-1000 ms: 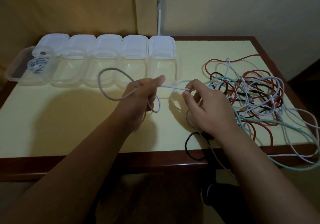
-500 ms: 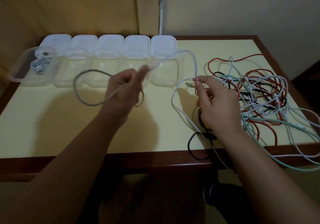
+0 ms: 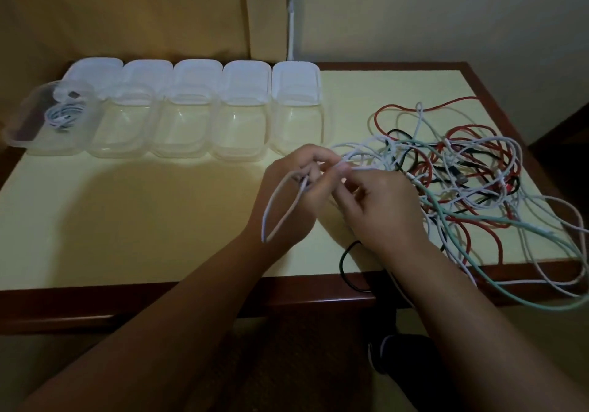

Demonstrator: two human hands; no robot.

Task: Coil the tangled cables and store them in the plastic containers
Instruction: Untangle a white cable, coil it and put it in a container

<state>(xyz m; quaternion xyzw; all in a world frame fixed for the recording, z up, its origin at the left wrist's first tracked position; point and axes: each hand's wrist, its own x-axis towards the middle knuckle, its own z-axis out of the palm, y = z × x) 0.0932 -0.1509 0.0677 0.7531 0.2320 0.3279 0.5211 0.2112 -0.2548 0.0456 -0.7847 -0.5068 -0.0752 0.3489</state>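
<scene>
My left hand [image 3: 298,188] grips a white cable [image 3: 274,207] folded into a long narrow loop that hangs down over its back. Touching it from the right, my right hand [image 3: 379,203] pinches the same cable where it runs out to the tangle. That tangle of white, red, black and green cables [image 3: 462,175] covers the table's right side, with strands hanging over the front edge. Several clear plastic containers [image 3: 178,128] stand in a row at the back left, their white lids [image 3: 197,77] lying behind them. The leftmost container [image 3: 22,131] holds a coiled white cable [image 3: 63,115].
The pale yellow table [image 3: 127,214] has a dark wooden rim. A black cable loop [image 3: 347,268] droops over the front edge below my right wrist. A white cord [image 3: 290,13] hangs on the wall behind the containers. Dark footwear [image 3: 385,354] shows on the floor.
My left hand has swung right from in front of the containers to meet my right hand. The wide grey-white loop has closed into a narrow folded loop.
</scene>
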